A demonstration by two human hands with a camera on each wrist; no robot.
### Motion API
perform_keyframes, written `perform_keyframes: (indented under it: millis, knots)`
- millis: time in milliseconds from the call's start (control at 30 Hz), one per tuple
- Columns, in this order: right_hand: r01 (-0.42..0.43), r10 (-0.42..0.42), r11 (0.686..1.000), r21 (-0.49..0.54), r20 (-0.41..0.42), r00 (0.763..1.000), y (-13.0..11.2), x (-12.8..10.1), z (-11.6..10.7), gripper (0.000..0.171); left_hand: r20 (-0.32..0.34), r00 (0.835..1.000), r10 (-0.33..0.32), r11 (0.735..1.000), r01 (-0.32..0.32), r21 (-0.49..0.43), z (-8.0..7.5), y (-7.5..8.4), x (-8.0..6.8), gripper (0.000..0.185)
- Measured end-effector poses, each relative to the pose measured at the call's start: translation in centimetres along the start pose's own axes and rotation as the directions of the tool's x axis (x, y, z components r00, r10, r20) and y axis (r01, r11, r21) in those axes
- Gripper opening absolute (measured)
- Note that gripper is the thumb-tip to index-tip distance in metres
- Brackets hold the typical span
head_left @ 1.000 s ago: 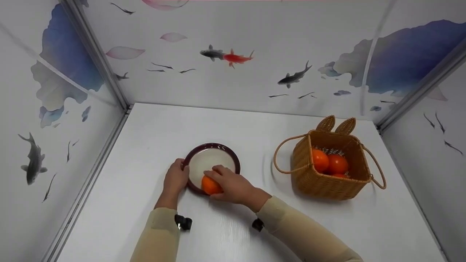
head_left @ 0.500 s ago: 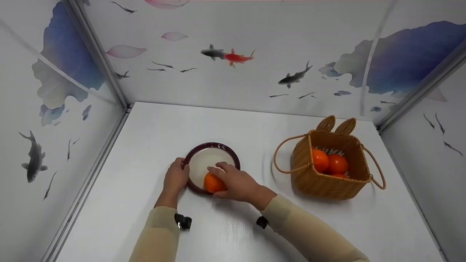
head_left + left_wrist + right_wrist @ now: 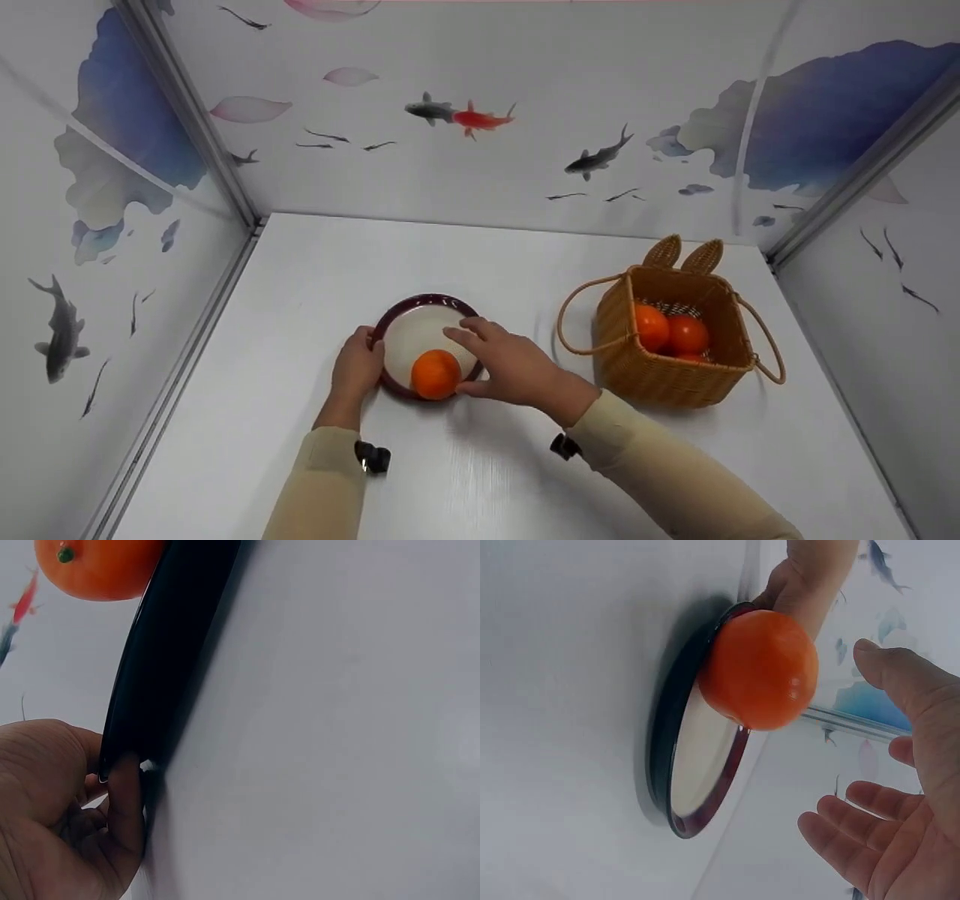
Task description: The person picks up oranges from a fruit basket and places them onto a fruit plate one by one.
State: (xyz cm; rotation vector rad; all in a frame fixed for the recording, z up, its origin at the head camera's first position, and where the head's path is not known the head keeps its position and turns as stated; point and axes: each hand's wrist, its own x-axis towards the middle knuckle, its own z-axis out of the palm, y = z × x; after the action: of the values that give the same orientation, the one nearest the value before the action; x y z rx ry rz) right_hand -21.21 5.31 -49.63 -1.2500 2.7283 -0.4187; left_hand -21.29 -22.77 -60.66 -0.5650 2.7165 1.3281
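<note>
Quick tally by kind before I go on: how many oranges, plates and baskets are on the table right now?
Oranges: 4, one on the plate, three in the basket, the third only partly showing
Plates: 1
Baskets: 1
Total: 6

Glossy dark-rimmed ceramic plate; smooth, slightly shiny orange; woven wicker basket; matt white table.
</note>
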Motion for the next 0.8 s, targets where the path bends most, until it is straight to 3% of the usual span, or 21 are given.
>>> perform_keyframes:
  millis: [300, 533, 800]
  knots:
    - [0.009, -0.013, 0.999, -0.053, -0.087, 0.996, 0.7, -1.6, -3.0, 0.084, -0.004, 1.000, 0.000, 1.000, 0.000, 0.000, 0.0, -0.2, 0.1, 0.038]
    - [-0.060, 0.051, 0.996, -0.067, -0.126, 0.991, 1.9, -3.0, -4.8, 0.083, -0.007, 1.000, 0.012, 1.000, -0.012, 0.017, -0.2, -0.4, 0.0, 0.039]
    - [-0.130, 0.126, 0.992, -0.010, -0.178, 0.976, 4.3, -5.2, -7.4, 0.084, 0.003, 1.000, 0.014, 1.000, -0.014, 0.008, -0.1, -0.4, 0.1, 0.040]
